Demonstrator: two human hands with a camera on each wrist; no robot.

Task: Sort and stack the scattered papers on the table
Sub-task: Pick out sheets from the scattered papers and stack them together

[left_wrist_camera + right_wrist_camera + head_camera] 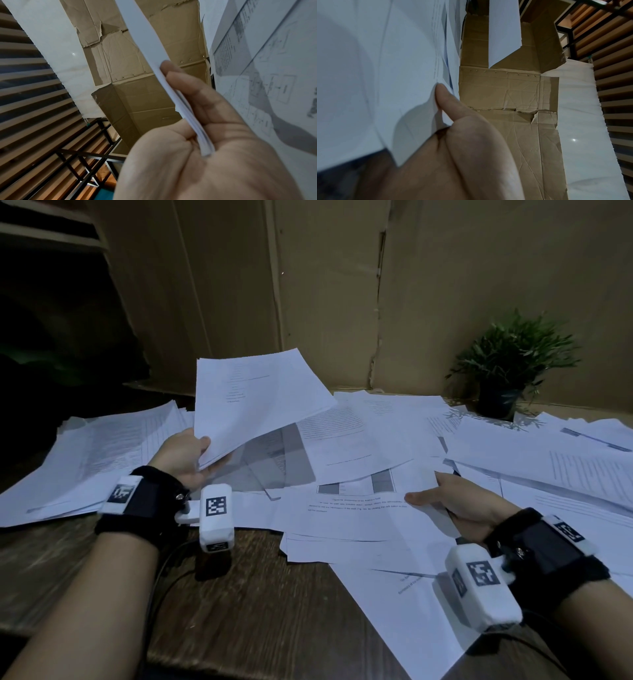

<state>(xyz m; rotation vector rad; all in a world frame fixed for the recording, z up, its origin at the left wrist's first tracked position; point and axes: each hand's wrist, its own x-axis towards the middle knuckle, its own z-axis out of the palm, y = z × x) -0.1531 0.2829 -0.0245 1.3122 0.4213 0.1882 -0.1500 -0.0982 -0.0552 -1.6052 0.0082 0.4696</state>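
Right hand [455, 501]: nearest the camera, near the table's right front; thumb lying on top and fingers curling under the edge of a printed sheet [363, 508], pinching it; the sheet is showing grey chart bars and lines of text.
Left hand [186, 455]: raised over the table's left half, thumb and fingers closing on the lower corner of a thin held stack [257, 398]; the left wrist view is showing several sheet edges lying together in the grip [187, 112].
Held stack: white, top page carrying a few short centred lines of print, tilting up away from the table.
Scattered papers [513, 446]: white printed pages overlapping in all directions, covering the middle and right of the table.
Left pile [89, 460]: lying flatter along the left edge.
Table [239, 594]: dark wood, bare part showing along the front edge.
Potted plant [507, 371]: standing at the back right corner.
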